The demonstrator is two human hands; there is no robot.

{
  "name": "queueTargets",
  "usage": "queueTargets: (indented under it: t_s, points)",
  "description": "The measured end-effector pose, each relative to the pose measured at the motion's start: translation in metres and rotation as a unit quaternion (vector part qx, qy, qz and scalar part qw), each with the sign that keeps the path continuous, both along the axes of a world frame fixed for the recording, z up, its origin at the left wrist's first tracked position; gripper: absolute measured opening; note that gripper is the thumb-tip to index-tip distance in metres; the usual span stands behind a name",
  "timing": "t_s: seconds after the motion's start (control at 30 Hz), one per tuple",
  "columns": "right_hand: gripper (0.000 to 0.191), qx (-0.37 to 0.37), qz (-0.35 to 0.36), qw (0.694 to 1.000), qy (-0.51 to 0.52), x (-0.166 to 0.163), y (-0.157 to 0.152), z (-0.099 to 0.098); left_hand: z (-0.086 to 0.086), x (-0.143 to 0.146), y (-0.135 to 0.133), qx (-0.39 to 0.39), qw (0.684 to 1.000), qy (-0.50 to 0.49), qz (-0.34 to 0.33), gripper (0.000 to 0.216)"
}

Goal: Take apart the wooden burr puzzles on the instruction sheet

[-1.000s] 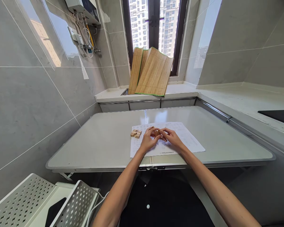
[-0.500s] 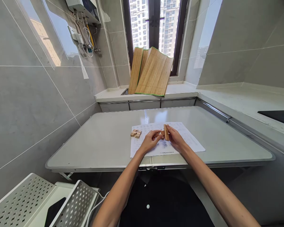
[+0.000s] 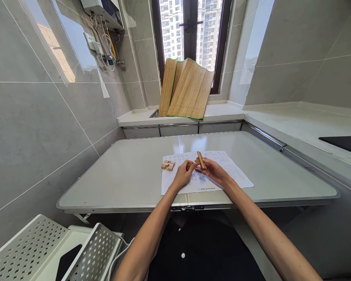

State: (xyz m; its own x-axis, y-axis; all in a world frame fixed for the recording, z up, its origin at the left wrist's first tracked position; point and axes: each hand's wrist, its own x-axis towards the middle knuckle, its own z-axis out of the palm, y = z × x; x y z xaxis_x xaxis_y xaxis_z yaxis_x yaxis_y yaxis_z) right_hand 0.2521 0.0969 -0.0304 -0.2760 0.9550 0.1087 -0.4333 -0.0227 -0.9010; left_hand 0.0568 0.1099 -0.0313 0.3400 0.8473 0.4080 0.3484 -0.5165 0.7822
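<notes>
Both hands are together over a printed paper sheet (image 3: 231, 177). My right hand (image 3: 215, 171) is closed on a brown wooden puzzle piece (image 3: 201, 160), a bar tilted with its top toward the left. Close beside it, my left hand (image 3: 183, 174) pinches a smaller brown wooden puzzle piece (image 3: 189, 166), mostly covered by the fingers. Whether the two pieces are joined I cannot tell. Left of the hands, a flat cluster of light wooden puzzle pieces (image 3: 167, 166) with notches lies at the paper's edge.
A pale folding table (image 3: 128, 175) with a metal rim holds the paper. Behind it, a bamboo mat (image 3: 190, 89) leans against the window on a white ledge (image 3: 222, 111). At lower left stands a white perforated basket (image 3: 87, 249) with a dark flat object inside.
The wooden bar in my right hand has tilted and shifted slightly left. My left hand has drawn a little to the left. The cluster on the table stays put.
</notes>
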Motion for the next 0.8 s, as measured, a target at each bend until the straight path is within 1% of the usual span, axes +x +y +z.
queueTargets:
  t_s: [0.2,0.5,0.63,0.8]
  points:
    - [0.03,0.01,-0.005,1.0,0.007,0.0,-0.002,0.002,0.002,0.001,-0.003,-0.01,1.0,0.001,-0.013,0.044]
    - [0.029,0.027,-0.055,0.998,0.018,0.002,0.005,-0.004,0.004,0.001,-0.006,-0.014,1.0,-0.005,-0.021,0.044]
    - [0.031,0.038,-0.099,0.994,0.008,0.005,0.008,-0.005,0.002,0.001,-0.004,-0.015,1.0,-0.015,-0.011,0.041]
    - [0.045,0.057,-0.19,0.978,-0.061,0.007,0.012,-0.011,0.0,0.0,0.001,-0.015,0.999,-0.03,0.017,0.041]
